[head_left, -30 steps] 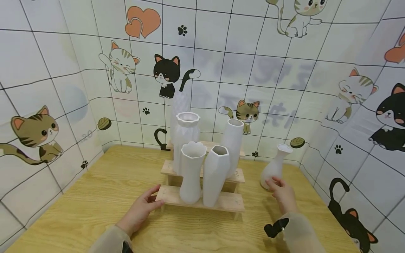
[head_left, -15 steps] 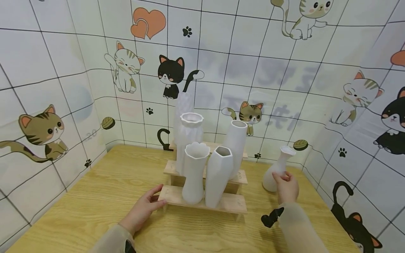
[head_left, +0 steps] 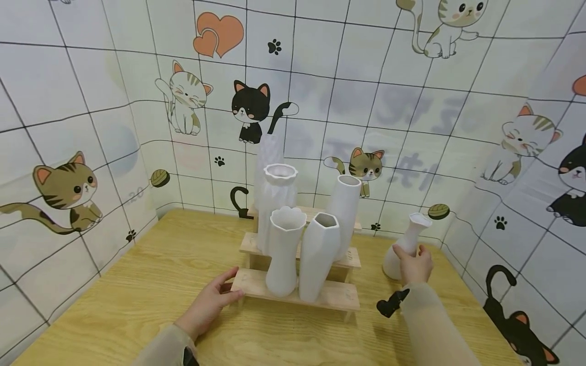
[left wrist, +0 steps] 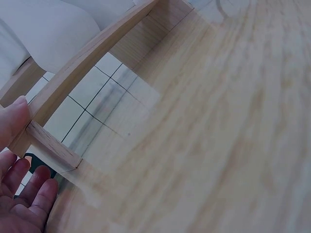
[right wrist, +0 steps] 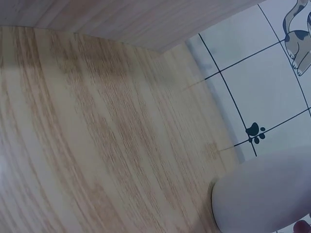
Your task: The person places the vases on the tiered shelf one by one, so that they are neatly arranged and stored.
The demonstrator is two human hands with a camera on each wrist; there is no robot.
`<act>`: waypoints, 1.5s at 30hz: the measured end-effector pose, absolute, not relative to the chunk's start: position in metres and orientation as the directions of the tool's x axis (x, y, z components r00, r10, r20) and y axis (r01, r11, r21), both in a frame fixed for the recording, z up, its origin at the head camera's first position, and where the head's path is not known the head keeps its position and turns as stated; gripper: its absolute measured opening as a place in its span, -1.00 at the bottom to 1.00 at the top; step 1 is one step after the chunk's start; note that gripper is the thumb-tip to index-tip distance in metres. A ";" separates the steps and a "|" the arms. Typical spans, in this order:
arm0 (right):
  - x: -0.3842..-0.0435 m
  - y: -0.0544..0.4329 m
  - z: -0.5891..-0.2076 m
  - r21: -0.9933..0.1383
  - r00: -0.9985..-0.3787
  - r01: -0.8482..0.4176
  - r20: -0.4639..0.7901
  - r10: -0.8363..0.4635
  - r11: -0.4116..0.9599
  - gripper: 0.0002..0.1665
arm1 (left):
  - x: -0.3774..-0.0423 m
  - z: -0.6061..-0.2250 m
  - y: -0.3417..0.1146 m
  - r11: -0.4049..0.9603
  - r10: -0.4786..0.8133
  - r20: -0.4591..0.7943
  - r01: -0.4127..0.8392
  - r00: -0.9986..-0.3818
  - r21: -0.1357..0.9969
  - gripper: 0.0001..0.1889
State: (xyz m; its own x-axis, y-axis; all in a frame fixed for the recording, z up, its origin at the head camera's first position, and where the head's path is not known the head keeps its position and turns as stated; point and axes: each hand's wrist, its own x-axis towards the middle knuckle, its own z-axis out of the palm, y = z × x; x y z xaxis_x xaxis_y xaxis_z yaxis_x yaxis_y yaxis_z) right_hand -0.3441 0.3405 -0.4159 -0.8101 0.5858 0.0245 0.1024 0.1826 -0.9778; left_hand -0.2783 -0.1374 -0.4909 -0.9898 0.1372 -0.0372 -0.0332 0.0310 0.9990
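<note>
Fingers of the right hand curl around the narrow neck of a small white vase, which stands on the wooden desk at the right of the frame. Fingers of the left hand lie relaxed, thumb touching the left end of the lowest step of a three-step wooden stand at centre. Five more white vases stand on the stand: two on the front step, two behind, one at the back. Cat-patterned tiled walls surround the desk.
</note>
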 end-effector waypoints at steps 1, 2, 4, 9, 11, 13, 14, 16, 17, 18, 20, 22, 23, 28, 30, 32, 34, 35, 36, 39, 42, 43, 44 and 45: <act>-0.346 0.341 -0.417 -0.978 -0.815 0.103 0.022 0.578 0.182 0.15 | -0.279 -0.491 -0.137 0.030 0.137 -0.036 -0.033 -0.990 0.999 -0.23; -0.348 0.342 -0.419 -0.980 -0.819 0.102 0.017 0.574 0.174 0.16 | -0.279 -0.491 -0.137 0.031 0.140 -0.036 -0.032 -0.989 0.999 -0.23; -0.351 0.344 -0.421 -0.983 -0.823 0.094 0.013 0.568 0.160 0.14 | -0.279 -0.491 -0.138 0.031 0.148 -0.037 -0.032 -0.988 0.999 -0.23; -0.355 0.345 -0.425 -0.987 -0.820 0.090 0.004 0.572 0.135 0.08 | -0.279 -0.492 -0.139 0.028 0.173 -0.029 -0.024 -0.985 0.999 -0.20; -0.355 0.345 -0.425 -0.987 -0.820 0.091 -0.001 0.573 0.129 0.06 | -0.280 -0.493 -0.139 0.026 0.174 -0.027 -0.022 -0.984 0.999 -0.19; -0.355 0.344 -0.425 -0.988 -0.819 0.089 0.000 0.573 0.128 0.05 | -0.281 -0.493 -0.139 0.027 0.174 -0.028 -0.024 -0.984 0.999 -0.19; -0.355 0.343 -0.424 -0.987 -0.818 0.089 0.002 0.575 0.130 0.04 | -0.281 -0.493 -0.139 0.028 0.173 -0.028 -0.023 -0.985 0.999 -0.19; -0.355 0.341 -0.423 -0.988 -0.813 0.088 0.002 0.582 0.127 0.03 | -0.281 -0.493 -0.139 0.028 0.176 -0.027 -0.023 -0.984 0.999 -0.19; -0.355 0.341 -0.423 -0.988 -0.809 0.091 -0.002 0.588 0.122 0.03 | -0.281 -0.492 -0.139 0.027 0.177 -0.027 -0.022 -0.984 0.999 -0.19; -0.355 0.340 -0.423 -0.989 -0.804 0.094 -0.006 0.595 0.118 0.03 | -0.281 -0.492 -0.139 0.026 0.179 -0.025 -0.021 -0.984 0.999 -0.19; -0.355 0.340 -0.423 -0.989 -0.795 0.101 -0.015 0.606 0.109 0.04 | -0.280 -0.491 -0.138 0.023 0.181 -0.022 -0.018 -0.983 1.000 -0.19; -0.355 0.341 -0.423 -0.987 -0.789 0.112 -0.021 0.614 0.111 0.06 | -0.280 -0.490 -0.138 0.019 0.185 -0.019 -0.016 -0.983 1.000 -0.19; -0.355 0.342 -0.424 -0.985 -0.789 0.122 -0.021 0.614 0.122 0.06 | -0.279 -0.490 -0.138 0.019 0.185 -0.018 -0.014 -0.983 1.000 -0.19; -0.356 0.346 -0.426 -0.966 -0.798 0.163 -0.011 0.602 0.198 0.04 | -0.279 -0.490 -0.138 0.024 0.187 -0.015 -0.011 -0.982 1.000 -0.17; -0.356 0.347 -0.427 -0.962 -0.800 0.173 -0.011 0.600 0.213 0.04 | -0.280 -0.490 -0.138 0.024 0.190 -0.016 -0.011 -0.982 1.000 -0.17; -0.356 0.348 -0.427 -0.959 -0.799 0.182 -0.016 0.601 0.216 0.04 | -0.280 -0.491 -0.138 0.019 0.194 -0.014 -0.011 -0.981 1.000 -0.17; -0.356 0.348 -0.427 -0.960 -0.800 0.180 -0.018 0.600 0.212 0.04 | -0.281 -0.492 -0.138 0.012 0.197 -0.012 -0.010 -0.980 1.000 -0.17; -0.356 0.348 -0.427 -0.961 -0.800 0.179 -0.018 0.599 0.211 0.04 | -0.281 -0.492 -0.138 0.010 0.198 -0.011 -0.009 -0.980 1.000 -0.17; -0.355 0.348 -0.427 -0.962 -0.801 0.175 -0.017 0.598 0.208 0.05 | -0.281 -0.492 -0.138 0.008 0.198 -0.010 -0.008 -0.980 1.000 -0.16; -0.354 0.347 -0.428 -0.968 -0.801 0.166 -0.020 0.598 0.190 0.05 | -0.281 -0.492 -0.138 0.006 0.194 -0.008 -0.007 -0.981 1.000 -0.16; -0.354 0.346 -0.429 -0.974 -0.797 0.143 -0.006 0.605 0.178 0.04 | -0.280 -0.492 -0.138 0.006 0.190 -0.006 -0.005 -0.982 1.000 -0.17; -0.355 0.345 -0.429 -0.974 -0.794 0.137 -0.001 0.607 0.178 0.03 | -0.280 -0.492 -0.138 0.006 0.190 -0.006 -0.005 -0.982 1.000 -0.17; -0.355 0.345 -0.430 -0.975 -0.793 0.131 0.005 0.609 0.179 0.03 | -0.281 -0.492 -0.138 0.006 0.190 -0.006 -0.005 -0.982 1.000 -0.17; -0.355 0.345 -0.431 -0.976 -0.791 0.125 0.012 0.612 0.180 0.03 | -0.281 -0.492 -0.138 0.007 0.191 -0.007 -0.005 -0.982 1.000 -0.17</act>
